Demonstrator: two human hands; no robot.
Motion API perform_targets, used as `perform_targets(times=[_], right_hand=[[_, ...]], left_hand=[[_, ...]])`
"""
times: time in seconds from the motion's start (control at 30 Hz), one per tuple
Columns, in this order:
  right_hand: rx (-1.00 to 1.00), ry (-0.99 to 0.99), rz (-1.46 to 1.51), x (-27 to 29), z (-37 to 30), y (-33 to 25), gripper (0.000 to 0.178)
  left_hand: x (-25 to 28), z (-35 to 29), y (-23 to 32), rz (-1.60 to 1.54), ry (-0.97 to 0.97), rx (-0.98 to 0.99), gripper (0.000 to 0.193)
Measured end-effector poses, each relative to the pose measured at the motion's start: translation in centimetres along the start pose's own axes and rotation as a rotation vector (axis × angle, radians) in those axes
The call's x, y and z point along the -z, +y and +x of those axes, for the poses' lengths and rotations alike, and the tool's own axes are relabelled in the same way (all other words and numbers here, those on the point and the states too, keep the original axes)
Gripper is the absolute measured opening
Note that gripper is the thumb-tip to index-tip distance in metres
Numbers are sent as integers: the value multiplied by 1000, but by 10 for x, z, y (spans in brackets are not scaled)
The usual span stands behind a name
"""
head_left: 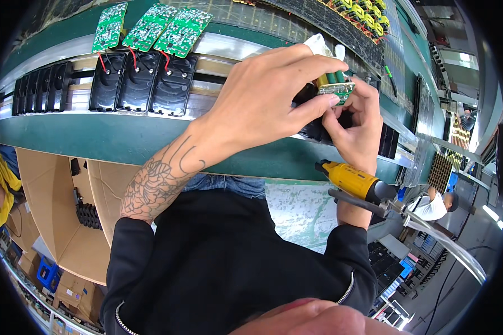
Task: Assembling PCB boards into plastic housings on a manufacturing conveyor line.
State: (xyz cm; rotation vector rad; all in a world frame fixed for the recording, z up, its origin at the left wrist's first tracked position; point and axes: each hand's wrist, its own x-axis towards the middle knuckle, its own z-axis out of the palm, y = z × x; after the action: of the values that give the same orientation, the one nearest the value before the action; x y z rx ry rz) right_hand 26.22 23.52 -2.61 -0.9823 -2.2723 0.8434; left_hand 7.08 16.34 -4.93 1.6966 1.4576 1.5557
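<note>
My left hand (279, 84) reaches in from the left, its thumb and fingers closed on a small green circuit board (339, 91) held nearly edge-on. Green and yellowish cylindrical parts stand on the board's upper side. My right hand (359, 125) is at the board's right and underside, with thumb and fingertips drawn together. Anything pinched there is too small or hidden to make out. Below both hands, black plastic housings (314, 132) sit partly covered on the metal rail.
To the left, several black housings (172, 92) on the rail are wired in red to green boards (184, 32). A yellow-and-black tool (352, 181) is beside my right wrist on a metal arm. Yellow coil parts (369, 17) lie far right. A cardboard box (67, 218) stands lower left.
</note>
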Motion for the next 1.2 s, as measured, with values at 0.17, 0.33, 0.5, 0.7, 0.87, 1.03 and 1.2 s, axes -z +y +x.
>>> perform_targets(times=[0.17, 0.33, 0.5, 0.7, 0.87, 1.03, 1.2], right_hand=[[-31, 32, 43, 1, -6, 3, 58], [-60, -109, -108, 7, 0, -9, 57], [-133, -174, -38, 16, 5, -8, 55], [87, 10, 56, 28, -4, 5, 50], [211, 17, 263, 46, -9, -7, 34], [125, -99, -198, 29, 5, -8, 19], [-27, -201, -195, 23, 12, -13, 7]], left_hand=[[0, 3, 4, 11, -44, 33, 40], [0, 3, 3, 15, -35, 16, 40], [-1, 0, -4, -10, -13, 23, 41], [0, 0, -2, 8, -20, 32, 42], [-1, 0, -2, 24, -27, 9, 44], [0, 0, -3, 11, -22, 12, 46], [-1, -1, -3, 18, -7, 13, 46]])
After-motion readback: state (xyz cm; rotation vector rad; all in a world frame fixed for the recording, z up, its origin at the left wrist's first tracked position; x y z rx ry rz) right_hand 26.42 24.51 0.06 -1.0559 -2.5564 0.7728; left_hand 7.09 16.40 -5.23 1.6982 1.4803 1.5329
